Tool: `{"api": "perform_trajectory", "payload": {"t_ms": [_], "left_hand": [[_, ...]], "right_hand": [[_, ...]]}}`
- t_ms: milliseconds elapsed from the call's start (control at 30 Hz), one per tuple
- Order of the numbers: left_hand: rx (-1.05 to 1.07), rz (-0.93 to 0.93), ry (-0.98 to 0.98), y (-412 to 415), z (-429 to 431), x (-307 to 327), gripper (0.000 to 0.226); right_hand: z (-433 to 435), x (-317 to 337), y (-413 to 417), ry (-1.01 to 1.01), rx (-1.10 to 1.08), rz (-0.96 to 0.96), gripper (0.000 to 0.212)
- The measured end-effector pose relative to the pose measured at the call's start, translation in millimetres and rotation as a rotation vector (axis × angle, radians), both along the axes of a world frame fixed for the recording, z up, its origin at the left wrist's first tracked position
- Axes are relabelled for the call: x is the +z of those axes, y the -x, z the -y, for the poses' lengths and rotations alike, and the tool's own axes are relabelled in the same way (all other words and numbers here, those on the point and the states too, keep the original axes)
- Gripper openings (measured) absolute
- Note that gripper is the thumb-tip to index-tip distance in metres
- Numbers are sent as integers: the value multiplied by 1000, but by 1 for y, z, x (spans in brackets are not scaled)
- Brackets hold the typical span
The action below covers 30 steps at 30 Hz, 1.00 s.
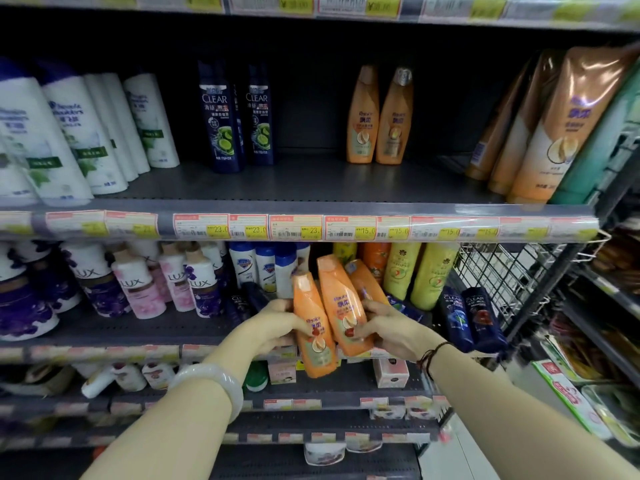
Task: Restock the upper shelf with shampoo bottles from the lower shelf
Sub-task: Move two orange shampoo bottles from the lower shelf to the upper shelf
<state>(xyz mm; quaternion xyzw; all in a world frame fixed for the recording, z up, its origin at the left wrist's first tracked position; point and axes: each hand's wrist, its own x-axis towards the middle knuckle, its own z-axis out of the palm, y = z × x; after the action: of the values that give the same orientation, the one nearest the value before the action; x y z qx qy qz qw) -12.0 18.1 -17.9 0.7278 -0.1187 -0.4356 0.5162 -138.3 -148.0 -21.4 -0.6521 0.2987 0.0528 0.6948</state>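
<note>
My left hand (277, 323) grips an orange shampoo bottle (313, 327), tilted, in front of the lower shelf (145, 329). My right hand (391, 327) holds a second orange bottle (341, 306) beside it, and a third orange bottle (365, 278) leans just behind that hand. Up on the upper shelf (294, 188) stand two matching orange bottles (379, 116), with bare shelf space in front of them and to their left.
Upper shelf also carries white bottles (79, 133) at left, two dark blue Clear bottles (239, 119) in the middle, large orange-brown bottles (554, 133) at right. Lower shelf holds Lux bottles (138, 282), yellow bottles (419, 268), blue Clear bottles (471, 317). A wire rack (512, 278) stands right.
</note>
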Motion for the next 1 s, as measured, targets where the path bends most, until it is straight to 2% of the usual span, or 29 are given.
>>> {"api": "perform_trajectory", "payload": {"t_ms": [133,333,433,567,667,767,900,1000], "left_hand": [[-35,15,19,14,-10,7,53],[-70,117,48,21,-20,33,66],[-82,154,85,25,-24,51,59],[-125,235,121,30,-30,79,48],[-149,299,139,30,-33,102,53],[-173,338,179,30,-34,127,43],[-208,373,236,29,-34,158,40],[-209,390,274,24,-32,179,43]], "right_hand": [[-8,3,13,26,57,-4,66],[-22,20,27,86,102,86,65],[-25,36,30,117,104,131,67],[-27,65,34,167,123,188,58],[-26,89,37,223,174,220,56],[-24,115,37,262,192,254,52],[-19,140,34,301,196,287,60],[-15,159,32,296,183,321,57]]}}
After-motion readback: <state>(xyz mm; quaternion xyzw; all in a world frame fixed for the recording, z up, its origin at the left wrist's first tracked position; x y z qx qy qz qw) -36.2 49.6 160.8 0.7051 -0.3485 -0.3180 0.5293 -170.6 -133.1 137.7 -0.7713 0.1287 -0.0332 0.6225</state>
